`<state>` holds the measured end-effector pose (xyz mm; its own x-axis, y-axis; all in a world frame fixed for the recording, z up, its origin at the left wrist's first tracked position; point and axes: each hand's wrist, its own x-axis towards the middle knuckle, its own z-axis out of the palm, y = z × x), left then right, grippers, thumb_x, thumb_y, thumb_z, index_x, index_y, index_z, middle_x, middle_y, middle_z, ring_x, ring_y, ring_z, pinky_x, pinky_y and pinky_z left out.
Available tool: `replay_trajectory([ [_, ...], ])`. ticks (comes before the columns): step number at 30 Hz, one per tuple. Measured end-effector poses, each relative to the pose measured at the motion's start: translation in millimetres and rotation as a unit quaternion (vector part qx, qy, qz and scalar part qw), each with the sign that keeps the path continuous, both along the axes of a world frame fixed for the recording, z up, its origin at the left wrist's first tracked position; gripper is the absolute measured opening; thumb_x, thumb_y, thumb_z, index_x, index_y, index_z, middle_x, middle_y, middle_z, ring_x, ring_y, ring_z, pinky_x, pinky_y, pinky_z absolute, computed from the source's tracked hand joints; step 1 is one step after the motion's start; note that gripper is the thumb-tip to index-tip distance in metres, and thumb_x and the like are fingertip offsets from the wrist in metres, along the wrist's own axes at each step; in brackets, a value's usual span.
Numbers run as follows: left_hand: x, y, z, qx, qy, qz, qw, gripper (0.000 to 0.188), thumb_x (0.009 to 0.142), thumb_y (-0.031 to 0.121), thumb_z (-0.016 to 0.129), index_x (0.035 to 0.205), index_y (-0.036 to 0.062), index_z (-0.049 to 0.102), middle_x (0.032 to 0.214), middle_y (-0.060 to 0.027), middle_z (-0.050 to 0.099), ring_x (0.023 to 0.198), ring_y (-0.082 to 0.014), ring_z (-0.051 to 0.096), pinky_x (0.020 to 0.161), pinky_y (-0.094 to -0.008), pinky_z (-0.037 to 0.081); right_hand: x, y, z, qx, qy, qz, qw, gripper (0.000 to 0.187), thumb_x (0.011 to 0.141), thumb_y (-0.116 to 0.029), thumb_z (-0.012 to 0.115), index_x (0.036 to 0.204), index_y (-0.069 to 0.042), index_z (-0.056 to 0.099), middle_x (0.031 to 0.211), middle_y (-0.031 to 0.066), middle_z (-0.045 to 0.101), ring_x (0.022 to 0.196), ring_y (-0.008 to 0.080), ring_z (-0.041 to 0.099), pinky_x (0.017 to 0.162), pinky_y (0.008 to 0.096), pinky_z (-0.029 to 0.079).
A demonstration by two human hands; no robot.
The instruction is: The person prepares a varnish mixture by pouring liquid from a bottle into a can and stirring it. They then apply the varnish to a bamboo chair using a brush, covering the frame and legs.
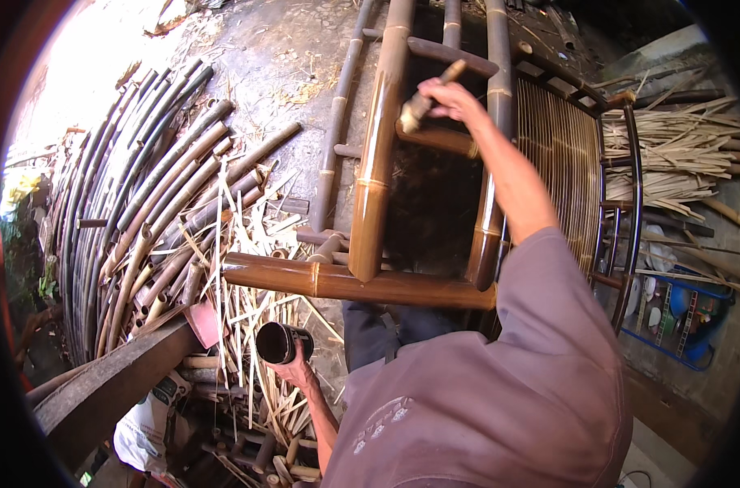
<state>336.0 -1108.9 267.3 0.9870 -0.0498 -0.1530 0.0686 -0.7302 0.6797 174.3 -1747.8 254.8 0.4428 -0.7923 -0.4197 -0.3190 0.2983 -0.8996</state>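
right arm (512, 175) far forward, right fingers (440, 93) curled, left arm (322, 419) low, left fingers (298, 358) cupped

Bamboo frame (373, 171): jointed poles, smooth; the thick post glossy brown along its near length, duller and greyer at its far end from my view. Front rail (386, 286): bamboo, glossy, ridged at the node. Slatted panel (553, 146): thin strips, ribbed, low sheen. Brush (417, 110): pale bristles, wood-like handle; blurred on my feed. Can (284, 343): dark, shiny in places; metal or plastic, I cannot tell. Stacked poles (175, 175): bamboo, smooth, satin to dull. Loose strips (667, 154): split, pale, raw, matt. Shirt (484, 398): cloth, matt, printed motif. Floor (305, 37): hard, rough, patchy sheen. Beam (114, 378): rough, matt.
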Motion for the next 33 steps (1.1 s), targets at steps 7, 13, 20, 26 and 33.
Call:
replay_trajectory([
  [7,-10,11,-18,0.006,0.015,0.024,1.000,0.099,0.066,0.036,0.088,0.140,-0.0014,0.034,0.125,-0.0210,0.058,0.111,-0.0349,0.059,0.099,-0.0447,0.045,52,44,66,-0.115,0.332,0.040,0.936,0.034,0.084,-0.036,0.059,0.078,-0.004,0.067,0.057,0.0107,0.060,0.048,0.0194,0.059,0.051,0.0344,0.052],
  [13,-2,3,-12,-0.014,0.018,0.029,0.999,0.101,0.066,0.039,0.087,0.143,0.0007,0.033,0.127,-0.0211,0.057,0.113,-0.0353,0.059,0.098,-0.0449,0.045,-45,2,5,-0.198,0.308,0.072,0.928,0.028,0.085,-0.032,0.061,0.091,-0.005,0.067,0.084,0.0129,0.067,0.084,0.0238,0.068,0.072,0.0410,0.057],
  [20,0,4,-16,0.014,0.019,0.056,0.998,0.093,0.066,0.034,0.088,0.136,-0.0028,0.040,0.124,-0.0218,0.058,0.110,-0.0339,0.060,0.098,-0.0440,0.046,-130,24,19,-0.231,0.251,0.021,0.940,0.012,0.084,-0.018,0.063,0.092,-0.013,0.071,0.084,0.0071,0.071,0.083,0.0166,0.068,0.076,0.0313,0.053],
  [26,-2,8,-22,0.003,0.023,0.056,0.998,0.093,0.068,0.033,0.087,0.137,-0.0035,0.038,0.125,-0.0223,0.057,0.110,-0.0350,0.059,0.098,-0.0443,0.045,-76,84,38,-0.115,0.067,0.024,0.991,0.023,0.087,-0.025,0.065,0.105,-0.011,0.064,0.091,-0.0014,0.062,0.078,0.0134,0.059,0.067,0.0285,0.051],
  [33,-3,8,-14,-0.066,0.021,0.041,0.997,0.093,0.069,0.028,0.087,0.139,-0.0040,0.035,0.127,-0.0223,0.055,0.113,-0.0321,0.057,0.100,-0.0417,0.044,-27,151,14,-0.470,0.142,-0.091,0.866,0.012,0.090,-0.019,0.064,0.096,-0.009,0.066,0.079,0.0069,0.067,0.076,0.0143,0.066,0.068,0.0300,0.051],
])
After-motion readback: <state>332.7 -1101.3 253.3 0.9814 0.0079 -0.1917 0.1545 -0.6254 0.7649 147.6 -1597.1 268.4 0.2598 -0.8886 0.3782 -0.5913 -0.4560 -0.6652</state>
